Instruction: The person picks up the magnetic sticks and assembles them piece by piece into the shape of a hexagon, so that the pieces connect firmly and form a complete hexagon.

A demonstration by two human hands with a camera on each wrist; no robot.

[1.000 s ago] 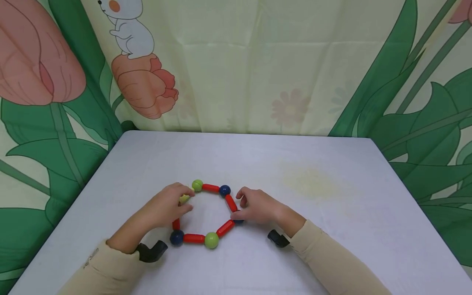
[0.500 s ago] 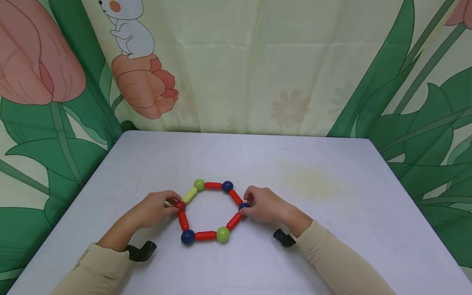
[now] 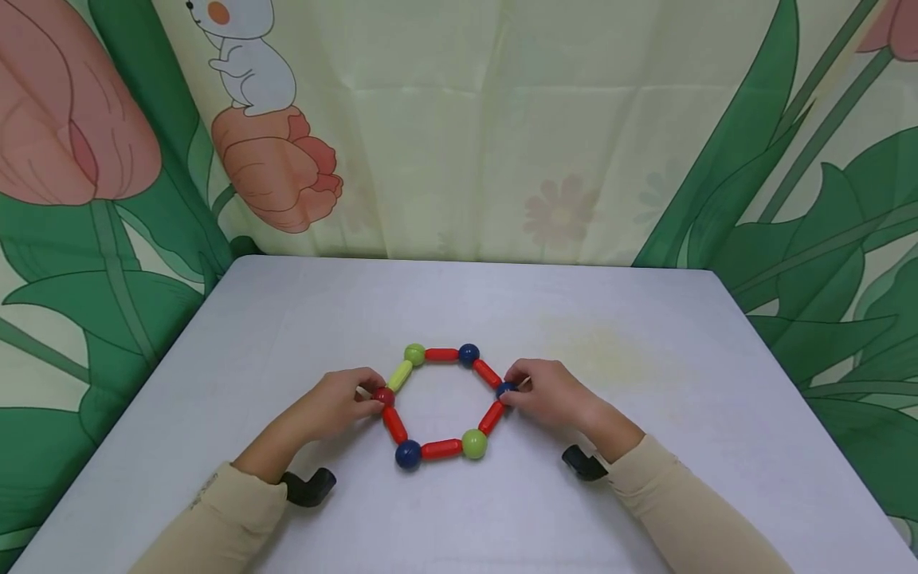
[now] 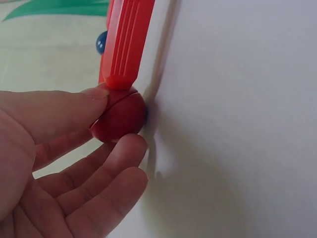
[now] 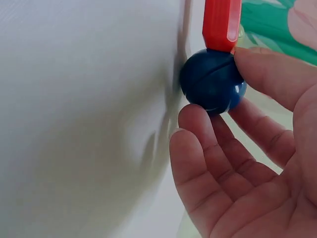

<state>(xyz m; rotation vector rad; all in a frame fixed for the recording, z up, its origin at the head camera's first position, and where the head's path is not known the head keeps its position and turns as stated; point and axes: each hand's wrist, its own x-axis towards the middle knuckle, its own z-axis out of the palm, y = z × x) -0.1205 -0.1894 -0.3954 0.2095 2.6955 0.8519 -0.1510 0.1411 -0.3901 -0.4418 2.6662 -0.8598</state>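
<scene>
A closed, roughly hexagonal ring of balls and rods, which look like magnetic building pieces, lies on the table. My left hand [image 3: 337, 406] pinches the red ball [image 4: 121, 119] at its left corner, thumb on one side and fingers on the other. At the opposite corner my right hand [image 3: 555, 395] pinches a blue ball [image 5: 210, 82]. Along the far side are a green ball [image 3: 414, 355] and another blue ball [image 3: 468, 354]. The near side has a blue ball [image 3: 409, 454] and a green ball [image 3: 474, 444]. A yellow-green rod [image 3: 400, 375] and several red rods [image 3: 441, 450] join them.
The white table [image 3: 645, 494] has a faint yellowish patch [image 3: 598, 355] right of the ring. Behind it hangs a curtain [image 3: 430, 159] printed with tulips and a white animal. Black wrist cameras [image 3: 310, 487] sit at both wrists.
My left hand has gone from over the yellow-green rod to the red ball and grips it. Both hands and the ring have shifted right, and the ring looks more even.
</scene>
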